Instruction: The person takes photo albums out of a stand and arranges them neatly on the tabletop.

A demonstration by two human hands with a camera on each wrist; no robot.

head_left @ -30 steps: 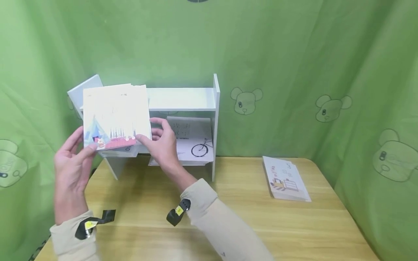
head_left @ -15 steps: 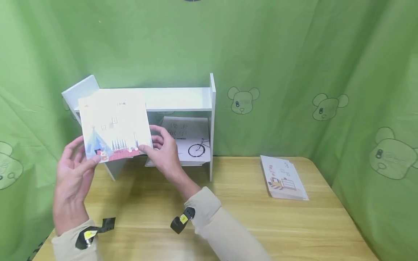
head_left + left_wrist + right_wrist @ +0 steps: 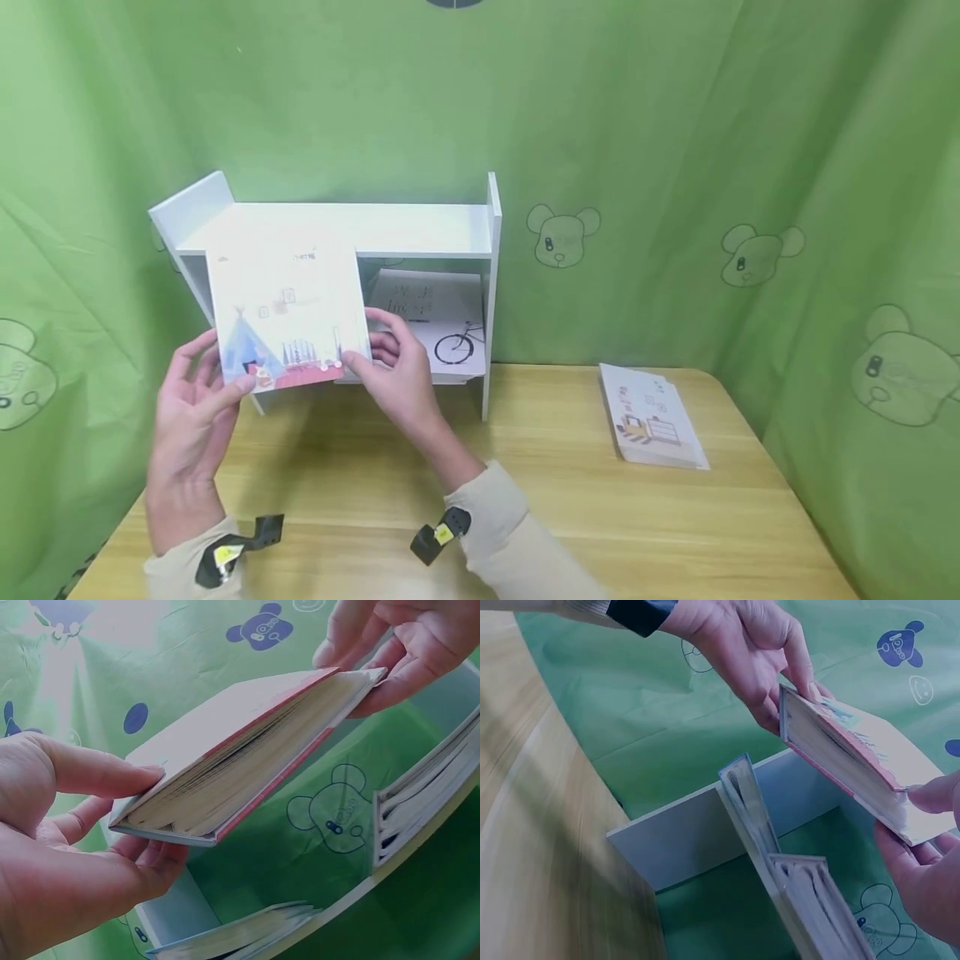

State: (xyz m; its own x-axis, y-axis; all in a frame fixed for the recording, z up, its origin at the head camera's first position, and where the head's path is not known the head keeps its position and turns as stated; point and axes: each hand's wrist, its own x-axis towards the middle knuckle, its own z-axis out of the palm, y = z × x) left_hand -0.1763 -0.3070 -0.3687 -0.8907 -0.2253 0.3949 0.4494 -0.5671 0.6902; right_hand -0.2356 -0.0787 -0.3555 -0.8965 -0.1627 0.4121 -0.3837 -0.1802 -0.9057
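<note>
Green curtains, hung in soft folds and printed with outlined bear faces, are spread around the worktop. A white shelf unit is set towards its back edge, and pale light is reflected by the wood-grained surface.

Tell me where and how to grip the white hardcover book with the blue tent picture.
Probably best pinched near its lower corners, from both sides, thumbs in front, fingers behind, as the left hand and right hand do: the white hardcover book is flat and off the shelf, so its side edges are reachable, and pressing both covers should keep its pages together.
</note>
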